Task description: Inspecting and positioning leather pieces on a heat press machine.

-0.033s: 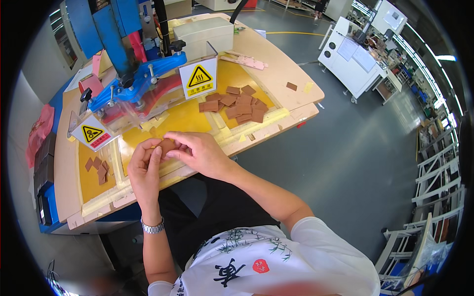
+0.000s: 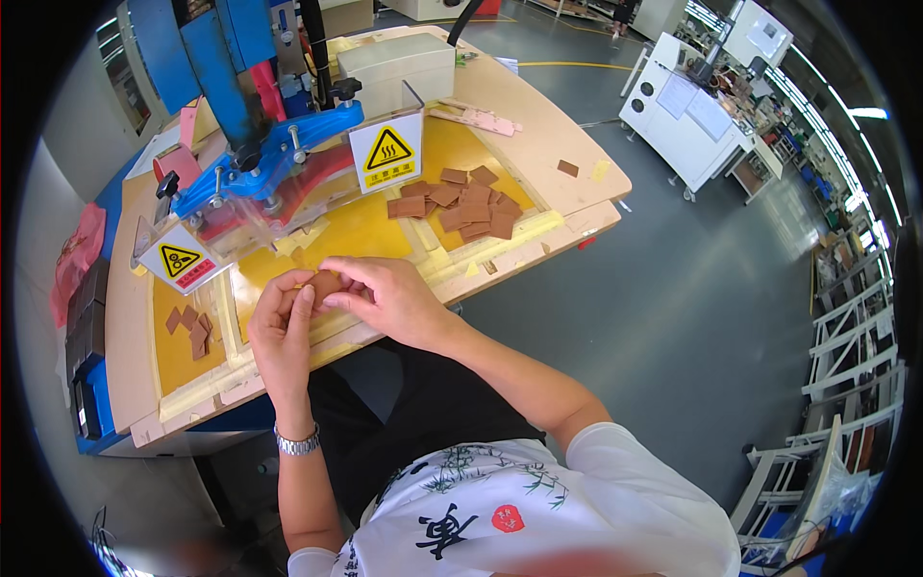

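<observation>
Between my two hands, over the front edge of the workbench, is a small flat brown leather-like piece (image 2: 325, 286). My left hand (image 2: 282, 317) pinches its left side with thumb and fingers. From the right, my right hand (image 2: 396, 300) grips the same piece between bent fingers and thumb, partly covering it. A loose pile of similar brown rectangles (image 2: 474, 204) lies on the yellow mat to the right. Several more brown pieces (image 2: 199, 334) lie on the mat at the left.
A blue press (image 2: 216, 82) with a clear guard and a hot-surface warning sign (image 2: 388, 154) stands just beyond my hands. Behind it is a grey box (image 2: 399, 72). One brown rectangle (image 2: 568, 168) lies near the bench's right corner. Pink strips (image 2: 481, 120) lie at the back.
</observation>
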